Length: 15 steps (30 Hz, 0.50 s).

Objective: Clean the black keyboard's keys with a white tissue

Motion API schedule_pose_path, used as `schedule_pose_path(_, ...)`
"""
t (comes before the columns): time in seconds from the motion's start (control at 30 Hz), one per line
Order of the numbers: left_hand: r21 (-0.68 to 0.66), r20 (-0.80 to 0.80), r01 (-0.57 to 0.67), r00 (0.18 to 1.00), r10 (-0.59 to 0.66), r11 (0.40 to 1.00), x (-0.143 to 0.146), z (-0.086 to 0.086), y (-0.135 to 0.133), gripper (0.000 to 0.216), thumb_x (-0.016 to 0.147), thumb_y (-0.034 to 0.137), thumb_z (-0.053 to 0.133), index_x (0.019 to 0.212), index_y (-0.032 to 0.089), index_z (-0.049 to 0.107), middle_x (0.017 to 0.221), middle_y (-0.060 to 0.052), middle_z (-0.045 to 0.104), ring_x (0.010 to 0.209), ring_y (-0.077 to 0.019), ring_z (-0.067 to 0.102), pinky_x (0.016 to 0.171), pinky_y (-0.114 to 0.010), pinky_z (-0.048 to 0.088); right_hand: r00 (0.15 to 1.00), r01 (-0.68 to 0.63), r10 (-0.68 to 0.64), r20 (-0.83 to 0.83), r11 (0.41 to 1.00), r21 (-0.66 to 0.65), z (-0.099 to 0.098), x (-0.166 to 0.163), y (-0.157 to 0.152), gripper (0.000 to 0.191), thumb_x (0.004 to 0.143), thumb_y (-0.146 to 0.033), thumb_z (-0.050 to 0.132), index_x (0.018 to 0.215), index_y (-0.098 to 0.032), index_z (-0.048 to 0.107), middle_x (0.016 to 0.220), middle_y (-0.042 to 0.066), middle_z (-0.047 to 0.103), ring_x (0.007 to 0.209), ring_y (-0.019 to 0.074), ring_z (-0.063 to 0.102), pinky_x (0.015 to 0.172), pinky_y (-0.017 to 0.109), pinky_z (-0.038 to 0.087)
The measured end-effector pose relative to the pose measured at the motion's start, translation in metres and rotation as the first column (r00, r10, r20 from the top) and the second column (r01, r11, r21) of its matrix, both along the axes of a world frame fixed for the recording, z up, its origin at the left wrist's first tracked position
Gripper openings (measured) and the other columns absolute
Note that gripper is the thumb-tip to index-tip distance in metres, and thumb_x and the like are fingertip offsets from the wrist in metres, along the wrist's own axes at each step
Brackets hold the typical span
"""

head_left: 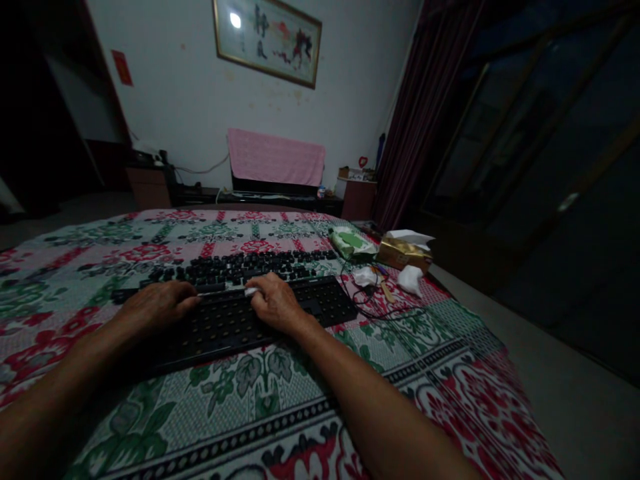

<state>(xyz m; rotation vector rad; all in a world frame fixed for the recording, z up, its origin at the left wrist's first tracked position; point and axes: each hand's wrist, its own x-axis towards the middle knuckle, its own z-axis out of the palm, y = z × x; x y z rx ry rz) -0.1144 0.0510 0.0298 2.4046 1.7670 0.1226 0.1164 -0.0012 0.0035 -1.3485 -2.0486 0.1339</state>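
A black keyboard (220, 327) with its keycaps off lies across the patterned tablecloth, bare key posts showing. My left hand (159, 305) is closed over its left far part, thumb toward the middle; some fingertips are hidden. Near the middle of the far edge, my right hand (274, 303) pinches a small white wad (251, 291) that looks like tissue, against the keyboard's upper strip. Just beyond, many loose black keycaps (235, 267) lie spread in a wide band. A long black key (213, 288) lies between the hands, at the near side of that band.
To the right are a green-and-white tissue pack (353, 243), a gold tissue box (404, 251), crumpled white tissues (411, 279) and a thin tan tool (387, 291). A black cable (385, 316) loops beside the keyboard. A pink cloth (277, 157) hangs beyond the table.
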Motion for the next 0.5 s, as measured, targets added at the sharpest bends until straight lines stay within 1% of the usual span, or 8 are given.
schedule_pose_path(0.1,-0.010,0.034,0.025,0.999,-0.025,1.000,-0.0034,0.0006,0.0018,0.038,0.080,0.044,0.041,0.098,0.021,0.065,0.098,-0.006,0.066,0.090,-0.0231,0.059,0.077,-0.030,0.040,1.000,-0.007,0.007,0.001,1.000,0.011,-0.0008,0.0031,0.0023,0.028,0.081,-0.014,0.044,0.102,-0.017,0.061,0.092,0.006,0.056,0.089,0.0153,0.052,0.083,0.026,0.042)
schedule_pose_path(0.2,-0.013,0.024,0.046,0.999,-0.046,0.999,-0.0046,0.0021,0.0019,0.038,0.080,0.043,0.040,0.100,0.021,0.064,0.100,-0.006,0.066,0.093,-0.0227,0.059,0.078,-0.029,0.040,0.999,-0.015,0.015,0.043,1.000,0.020,-0.0028,0.0019,0.0021,0.028,0.080,-0.015,0.045,0.103,-0.017,0.062,0.093,0.006,0.057,0.089,0.0158,0.053,0.081,0.026,0.042)
schedule_pose_path(0.33,0.009,-0.029,0.021,0.999,-0.021,1.000,-0.0025,0.0026,0.0016,0.039,0.078,0.043,0.041,0.100,0.022,0.065,0.100,-0.006,0.067,0.093,-0.0235,0.060,0.076,-0.029,0.041,0.993,-0.023,0.020,0.114,0.999,0.029,-0.0041,-0.0013,-0.0001,0.028,0.081,-0.017,0.045,0.104,-0.018,0.062,0.093,0.006,0.056,0.088,0.0154,0.053,0.080,0.026,0.042)
schedule_pose_path(0.5,0.031,-0.006,0.024,1.000,-0.024,0.999,-0.0025,0.0004,0.0027,0.039,0.077,0.045,0.041,0.096,0.023,0.066,0.096,-0.005,0.068,0.089,-0.0235,0.061,0.075,-0.029,0.042,0.983,0.009,-0.015,0.184,0.999,0.037,-0.0002,-0.0030,-0.0029,0.027,0.077,-0.016,0.047,0.100,-0.019,0.062,0.088,0.004,0.054,0.083,0.0155,0.053,0.074,0.025,0.042)
